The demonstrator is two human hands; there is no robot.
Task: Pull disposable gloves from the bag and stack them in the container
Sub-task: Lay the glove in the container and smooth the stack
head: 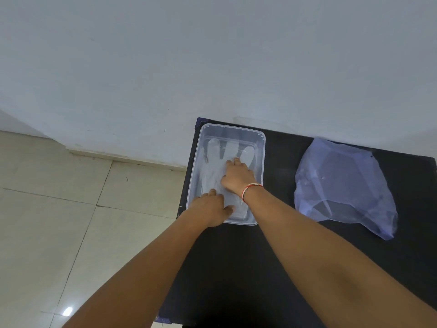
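Clear container (260,159) on black table (272,245): translucent gloves (212,166) pressed flat by left hand (208,210) and right hand (237,176), fingers spread, nothing gripped. Bag (343,185) beside; no legible writing.

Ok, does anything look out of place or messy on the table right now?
Nothing stands out. The glove lies flat inside the clear container under both hands, and the bluish bag sits crumpled but intact to its right.
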